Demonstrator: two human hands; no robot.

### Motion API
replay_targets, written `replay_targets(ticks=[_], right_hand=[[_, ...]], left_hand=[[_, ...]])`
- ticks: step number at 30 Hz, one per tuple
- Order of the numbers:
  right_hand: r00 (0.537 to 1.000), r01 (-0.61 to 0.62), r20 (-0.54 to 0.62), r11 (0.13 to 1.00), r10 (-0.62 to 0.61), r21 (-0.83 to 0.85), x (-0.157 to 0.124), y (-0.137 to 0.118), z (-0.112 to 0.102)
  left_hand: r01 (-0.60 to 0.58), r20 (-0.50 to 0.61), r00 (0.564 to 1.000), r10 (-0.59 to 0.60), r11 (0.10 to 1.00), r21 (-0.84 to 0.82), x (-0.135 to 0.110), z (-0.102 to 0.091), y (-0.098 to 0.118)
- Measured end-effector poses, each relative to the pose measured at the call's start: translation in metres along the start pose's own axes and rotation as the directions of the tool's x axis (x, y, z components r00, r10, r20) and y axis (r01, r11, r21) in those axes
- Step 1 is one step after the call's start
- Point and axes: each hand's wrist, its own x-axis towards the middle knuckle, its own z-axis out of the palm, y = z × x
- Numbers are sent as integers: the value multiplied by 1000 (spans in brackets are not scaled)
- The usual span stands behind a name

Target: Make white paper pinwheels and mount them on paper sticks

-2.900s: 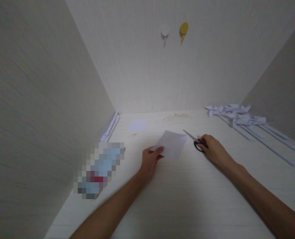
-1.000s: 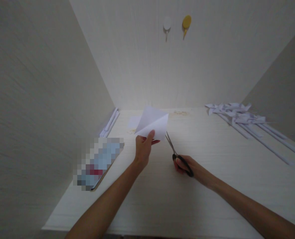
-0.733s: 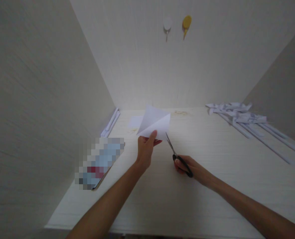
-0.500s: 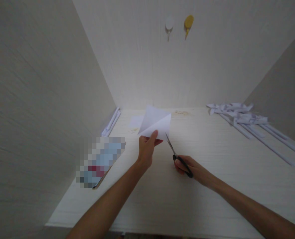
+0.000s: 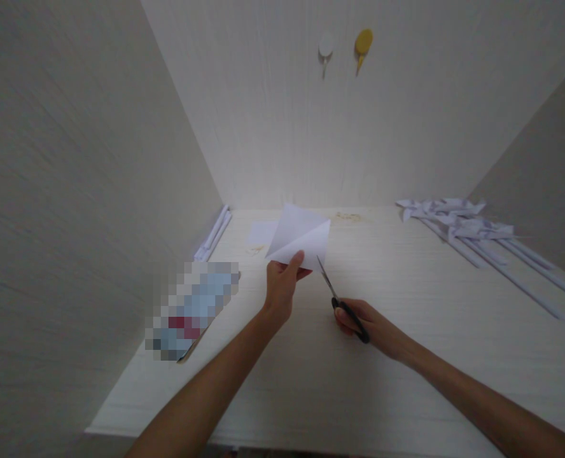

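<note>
A white square of paper point(image 5: 298, 232) with a diagonal fold or crease is pinched in my left hand point(image 5: 282, 283), thumb on top and fingers underneath. My right hand point(image 5: 356, 313) grips the black handles of a pair of scissors point(image 5: 329, 284). The blades point up and to the left, with their tip at the lower right corner of the paper. Whether the blades have the paper between them I cannot tell. Behind the held paper, another white sheet point(image 5: 259, 233) lies on the table, partly hidden.
On the table point(image 5: 406, 394), rolled paper sticks point(image 5: 214, 232) lean by the left wall. A blurred-out flat device point(image 5: 199, 312) lies at left. Several paper pieces with long stems point(image 5: 478, 229) lie at right. A white hook point(image 5: 326, 46) and a yellow hook point(image 5: 363, 43) hang on the back wall.
Almost nothing differs. The paper in my left hand sits very slightly farther right, and the scissors hold nearly the same position at its corner.
</note>
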Motion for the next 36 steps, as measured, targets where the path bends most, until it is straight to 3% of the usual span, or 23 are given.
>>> replay_targets(ticks=[36], right_hand=[[1000, -4, -3, 1000, 4, 23, 0, 1, 1]], left_hand=[[-14, 31, 999, 13, 1000, 15, 0, -1, -2]])
